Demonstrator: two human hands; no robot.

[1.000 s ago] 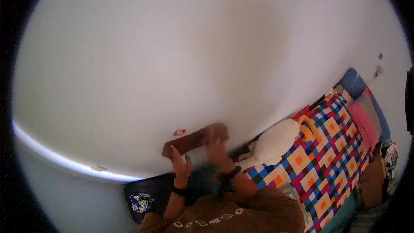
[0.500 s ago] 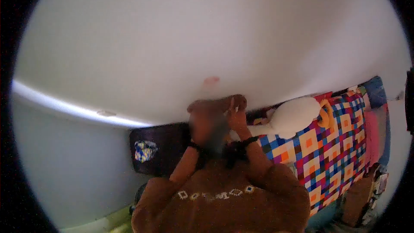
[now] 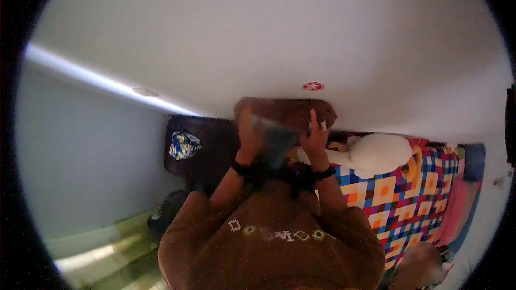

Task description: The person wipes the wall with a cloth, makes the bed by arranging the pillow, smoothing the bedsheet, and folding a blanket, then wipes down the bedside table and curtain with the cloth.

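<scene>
A brown cloth-like item (image 3: 285, 111) is stretched between my two hands in front of the pale wall. My left hand (image 3: 249, 134) is closed on its left end, somewhat blurred. At its right end my right hand (image 3: 317, 135) grips it, one finger pointing up along the front. Dark bands circle both wrists. Just above the item, a red round mark (image 3: 313, 86) shows on the wall (image 3: 215, 37).
To the right lies a bed with a colourful checked cover (image 3: 387, 193), a white plush toy (image 3: 379, 154) and a yellow-orange ring-shaped thing (image 3: 413, 165). On the left, a dark surface (image 3: 212, 145) carries a patterned bundle (image 3: 184, 145). A green curtain (image 3: 118, 252) hangs lower left.
The view has turned, so the wall mark and bed sit differently. The brown item now looks wider and is held more level, with my hands farther apart than half a second ago.
</scene>
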